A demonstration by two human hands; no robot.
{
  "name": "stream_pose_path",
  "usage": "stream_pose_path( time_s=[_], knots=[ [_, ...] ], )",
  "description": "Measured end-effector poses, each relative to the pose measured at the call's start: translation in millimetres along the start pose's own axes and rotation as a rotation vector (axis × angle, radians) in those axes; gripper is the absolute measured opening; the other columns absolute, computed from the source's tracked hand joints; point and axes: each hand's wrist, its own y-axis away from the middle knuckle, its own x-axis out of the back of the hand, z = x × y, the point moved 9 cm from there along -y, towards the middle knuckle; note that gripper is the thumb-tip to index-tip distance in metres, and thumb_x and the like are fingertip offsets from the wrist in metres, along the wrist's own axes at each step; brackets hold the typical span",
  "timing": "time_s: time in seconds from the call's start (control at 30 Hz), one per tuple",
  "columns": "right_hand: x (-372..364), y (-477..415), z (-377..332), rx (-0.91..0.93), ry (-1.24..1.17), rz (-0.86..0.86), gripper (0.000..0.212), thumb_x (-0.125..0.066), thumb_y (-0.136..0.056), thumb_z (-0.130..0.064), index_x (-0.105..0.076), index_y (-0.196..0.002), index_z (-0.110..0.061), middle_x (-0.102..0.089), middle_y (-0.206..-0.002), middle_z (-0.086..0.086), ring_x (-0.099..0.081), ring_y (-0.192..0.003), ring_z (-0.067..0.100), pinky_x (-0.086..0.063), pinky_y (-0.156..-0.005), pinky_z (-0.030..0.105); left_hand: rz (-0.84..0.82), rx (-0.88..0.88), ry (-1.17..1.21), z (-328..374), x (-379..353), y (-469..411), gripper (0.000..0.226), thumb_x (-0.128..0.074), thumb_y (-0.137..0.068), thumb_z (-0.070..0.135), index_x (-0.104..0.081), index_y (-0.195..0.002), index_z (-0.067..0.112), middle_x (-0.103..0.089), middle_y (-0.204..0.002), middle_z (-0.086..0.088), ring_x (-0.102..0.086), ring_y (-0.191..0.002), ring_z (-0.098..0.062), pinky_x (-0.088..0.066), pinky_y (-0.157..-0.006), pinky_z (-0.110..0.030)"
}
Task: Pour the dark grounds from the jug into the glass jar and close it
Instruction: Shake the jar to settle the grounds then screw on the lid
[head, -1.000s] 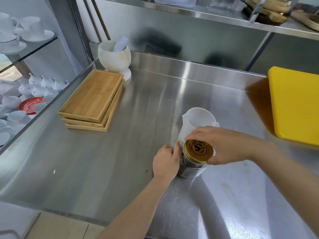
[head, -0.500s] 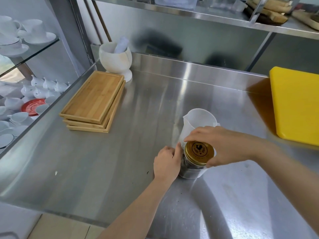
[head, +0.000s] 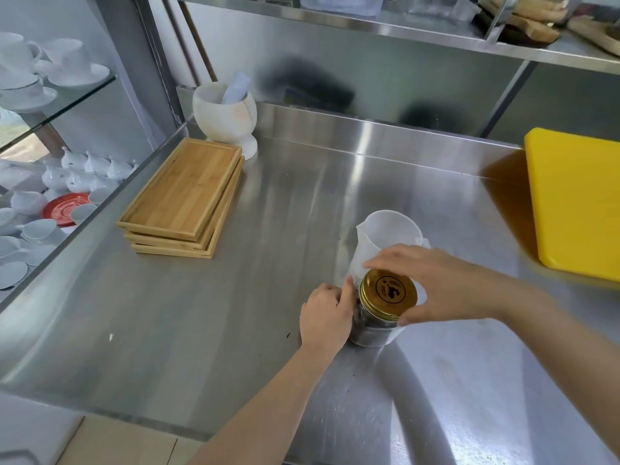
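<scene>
A glass jar [head: 370, 330] with dark grounds inside stands on the steel counter [head: 235, 330], right of centre. A gold lid [head: 388, 293] with a dark logo sits on its mouth. My left hand [head: 325, 315] wraps the jar's left side. My right hand [head: 439, 283] grips the lid's rim with thumb and fingers. Just behind the jar stands a translucent white plastic jug [head: 385, 239], upright, and it looks empty.
Three stacked bamboo trays [head: 183, 199] lie at the left. A white mortar with pestle [head: 225, 115] stands behind them. A yellow cutting board [head: 577, 206] lies at the right edge. White cups fill glass shelves [head: 50, 95] to the left. A steel shelf [head: 436, 31] hangs overhead.
My right hand has shifted its grip around the lid, and the logo on it has turned. The jar, jug and left hand stay in place.
</scene>
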Motion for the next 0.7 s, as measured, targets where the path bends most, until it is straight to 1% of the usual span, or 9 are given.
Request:
stream_pose_path(
  time_s=[0.07,0.1,0.17,0.23,0.4,0.47,0.53,0.6,0.7],
  knots=[
    [-5,-1,-9,0.077,-0.022,-0.010,0.070,-0.074,-0.072,-0.032,-0.035,-0.129,-0.044,-0.046,-0.126,-0.016,-0.040,-0.114,0.005,-0.042,-0.095,0.029,0.002,0.003,0.000,-1,0,0,0.055,-0.029,-0.092,0.050,-0.030,-0.048,0.018,-0.042,-0.061,0.003,-0.046,-0.066,-0.026,-0.038,-0.068,-0.040],
    [-5,-2,-9,0.078,-0.004,0.021,0.067,-0.074,-0.071,-0.033,-0.038,-0.127,-0.042,-0.048,-0.123,-0.016,-0.042,-0.111,0.006,-0.045,-0.090,0.029,0.003,0.002,-0.001,-2,0,0,0.055,-0.029,-0.092,0.050,-0.030,-0.048,0.018,-0.042,-0.061,0.003,-0.045,-0.065,-0.026,-0.038,-0.067,-0.040],
    [-1,-3,-7,0.029,0.095,0.094,0.065,-0.073,-0.066,-0.047,-0.039,-0.121,-0.043,-0.049,-0.112,-0.017,-0.048,-0.100,0.010,-0.049,-0.075,0.027,0.005,0.003,0.005,-2,0,-1,0.055,-0.030,-0.092,0.049,-0.029,-0.047,0.018,-0.041,-0.059,0.003,-0.044,-0.063,-0.025,-0.037,-0.066,-0.039],
    [-1,-4,-2,-0.029,0.188,0.116,0.067,-0.069,-0.064,-0.059,-0.036,-0.120,-0.041,-0.047,-0.105,-0.016,-0.050,-0.088,0.012,-0.046,-0.064,0.025,0.005,0.011,0.010,-2,1,-2,0.055,-0.030,-0.092,0.049,-0.029,-0.046,0.019,-0.041,-0.059,0.003,-0.043,-0.061,-0.023,-0.036,-0.065,-0.039],
    [-9,1,7,-0.023,0.147,0.085,0.076,-0.055,-0.067,-0.073,-0.024,-0.130,-0.044,-0.043,-0.115,-0.013,-0.049,-0.095,0.011,-0.052,-0.071,0.029,-0.015,0.014,0.075,-3,-3,-1,0.054,-0.034,-0.092,0.046,-0.031,-0.045,0.022,-0.043,-0.059,0.004,-0.041,-0.057,-0.015,-0.033,-0.060,-0.034],
    [-10,0,4,-0.005,0.182,0.101,0.074,-0.043,-0.068,-0.080,-0.022,-0.130,-0.046,-0.038,-0.106,-0.013,-0.048,-0.084,0.011,-0.047,-0.062,0.024,-0.026,0.007,0.137,-2,-4,0,0.056,-0.037,-0.093,0.044,-0.037,-0.041,0.023,-0.043,-0.058,0.005,-0.042,-0.055,-0.011,-0.031,-0.056,-0.031],
    [-10,-3,-2,0.010,0.266,0.133,0.072,-0.034,-0.068,-0.082,-0.028,-0.127,-0.042,-0.035,-0.096,-0.013,-0.042,-0.069,0.011,-0.038,-0.054,0.022,-0.031,0.000,0.178,0,-3,0,0.056,-0.039,-0.093,0.042,-0.046,-0.039,0.030,-0.044,-0.058,0.008,-0.042,-0.054,-0.009,-0.030,-0.054,-0.027],
    [-8,-6,-6,0.030,0.290,0.193,0.067,-0.038,-0.068,-0.077,-0.041,-0.121,-0.034,-0.041,-0.088,-0.009,-0.037,-0.060,0.012,-0.035,-0.049,0.024,-0.018,-0.009,0.213,1,-3,-1,0.055,-0.042,-0.093,0.040,-0.049,-0.039,0.034,-0.046,-0.060,0.010,-0.046,-0.056,-0.007,-0.030,-0.055,-0.022],
    [-5,-6,-13,0.074,0.257,0.302,0.061,-0.047,-0.068,-0.068,-0.054,-0.107,-0.022,-0.052,-0.077,-0.004,-0.035,-0.058,0.011,-0.038,-0.044,0.026,0.023,-0.016,0.289,0,-3,1,0.050,-0.047,-0.092,0.037,-0.051,-0.042,0.035,-0.055,-0.066,0.013,-0.053,-0.060,0.002,-0.035,-0.055,-0.012]
  ],
)
